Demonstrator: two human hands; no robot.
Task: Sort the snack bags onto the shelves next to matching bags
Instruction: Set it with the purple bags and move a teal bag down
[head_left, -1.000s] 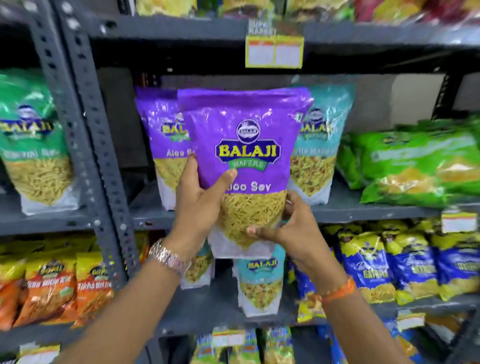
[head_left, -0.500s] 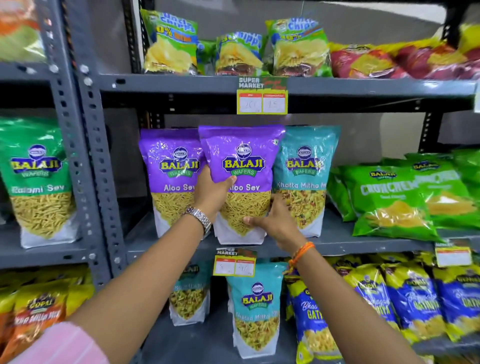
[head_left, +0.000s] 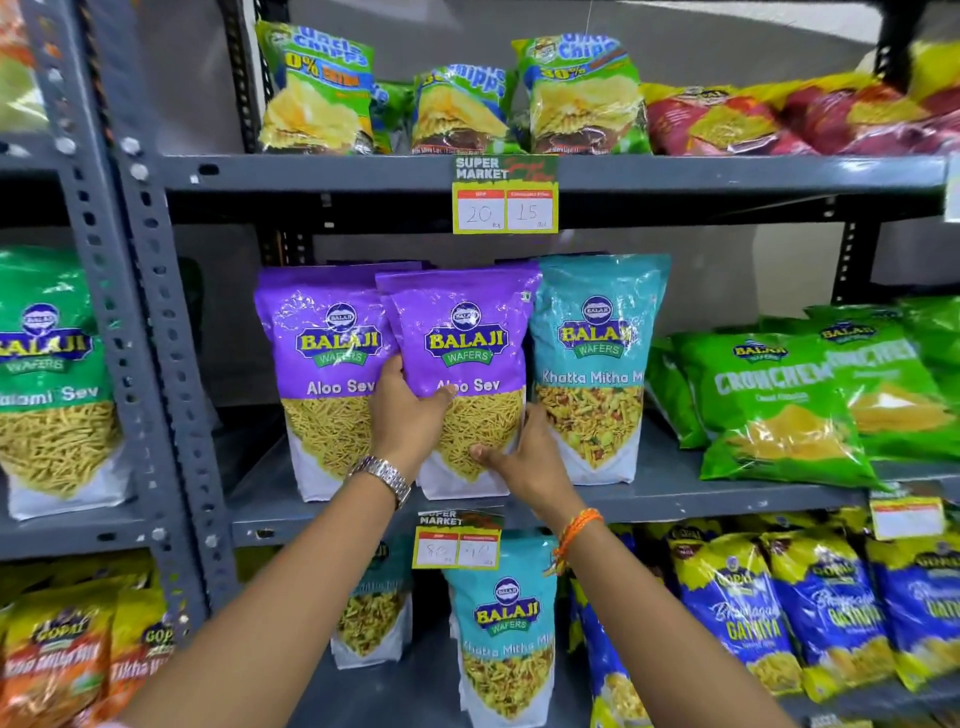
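Compared with a second before, the purple Aloo Sev bag (head_left: 460, 364) had gone from being held out in front of the rack to standing on the middle shelf (head_left: 675, 493), and half a second earlier it had already been close to this spot. The view had also risen, so the Uncle Chipps bags (head_left: 317, 93) on the shelf above were now in full sight.

The purple Aloo Sev bag stood upright between a matching Aloo Sev bag (head_left: 324, 374) on its left, which it partly overlapped, and a teal Khatta Mitha bag (head_left: 592, 364) touching its right edge. The left hand (head_left: 408, 421) gripped the bag's lower left edge, thumb across the front just under the printed name, the other fingers hidden behind it. The right hand (head_left: 524, 457) clasped the lower right corner, thumb pressed on the clear window over the sev, fingers tucked between that bag and the teal one. A yellow price tag (head_left: 458, 540) hung from the shelf edge just below the bag, between the two wrists.
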